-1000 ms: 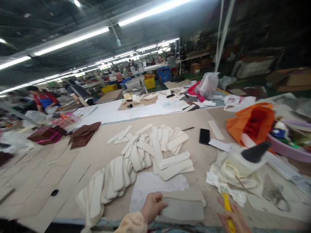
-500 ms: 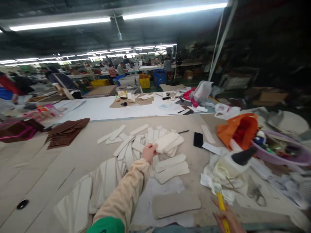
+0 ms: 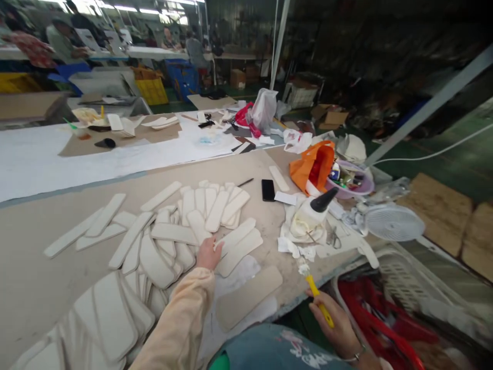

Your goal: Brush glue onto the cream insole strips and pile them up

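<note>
People (image 3: pixel 61 43) work beyond the beige tabletop (image 3: pixel 26 228). The left hand (image 3: pixel 209 253) touches a pale strip (image 3: pixel 238 234); whether pinching, I can't tell. The right hand (image 3: pixel 336 319) grips a yellow-handled brush (image 3: pixel 313 285).

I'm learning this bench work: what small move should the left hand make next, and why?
Probably pinch and lift the pale strip: the left hand has its fingers at that strip's end, while the right hand holds the yellow-handled tool.
</note>
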A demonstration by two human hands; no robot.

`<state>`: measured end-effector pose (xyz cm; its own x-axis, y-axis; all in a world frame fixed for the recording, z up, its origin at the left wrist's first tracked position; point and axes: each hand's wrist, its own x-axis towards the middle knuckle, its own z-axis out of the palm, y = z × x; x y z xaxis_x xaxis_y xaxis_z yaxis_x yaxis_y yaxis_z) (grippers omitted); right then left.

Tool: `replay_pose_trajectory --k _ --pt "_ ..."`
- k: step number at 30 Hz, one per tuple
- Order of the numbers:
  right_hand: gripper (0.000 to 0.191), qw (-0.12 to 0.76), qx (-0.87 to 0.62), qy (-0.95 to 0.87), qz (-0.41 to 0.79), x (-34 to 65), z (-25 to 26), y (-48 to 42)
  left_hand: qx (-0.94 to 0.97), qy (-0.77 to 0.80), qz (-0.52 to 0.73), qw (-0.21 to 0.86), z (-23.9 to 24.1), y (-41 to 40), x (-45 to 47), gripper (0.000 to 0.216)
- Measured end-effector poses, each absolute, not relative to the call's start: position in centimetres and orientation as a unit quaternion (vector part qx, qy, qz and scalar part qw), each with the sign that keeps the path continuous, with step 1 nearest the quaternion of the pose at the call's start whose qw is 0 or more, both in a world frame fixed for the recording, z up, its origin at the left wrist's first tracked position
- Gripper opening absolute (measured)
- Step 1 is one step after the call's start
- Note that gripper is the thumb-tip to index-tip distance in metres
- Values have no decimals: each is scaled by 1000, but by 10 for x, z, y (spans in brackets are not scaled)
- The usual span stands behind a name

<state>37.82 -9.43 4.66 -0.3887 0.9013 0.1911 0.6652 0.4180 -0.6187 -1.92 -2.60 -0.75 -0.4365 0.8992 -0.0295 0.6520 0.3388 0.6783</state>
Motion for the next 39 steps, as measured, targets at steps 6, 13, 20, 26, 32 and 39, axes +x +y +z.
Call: replay_pose_trajectory --k 6,13,20,26,32,39 --pt "18 288 -531 -744 285 374 49 -85 680 666 259 166 -40 -128 27 29" --pt "22 282 -543 -703 362 371 53 -72 674 694 135 215 -44 -183 56 63" --pt "20 261 -504 -732 378 360 36 -79 650 719 94 228 -40 -186 65 62" --pt "19 249 -515 -725 383 367 25 -86 671 704 131 193 -43 -192 66 59" --pt "18 241 -500 -730 400 367 30 -91 679 693 140 199 -46 -196 67 60" --pt "27 283 -554 -673 401 377 33 -73 692 680 171 172 -56 -200 63 60"
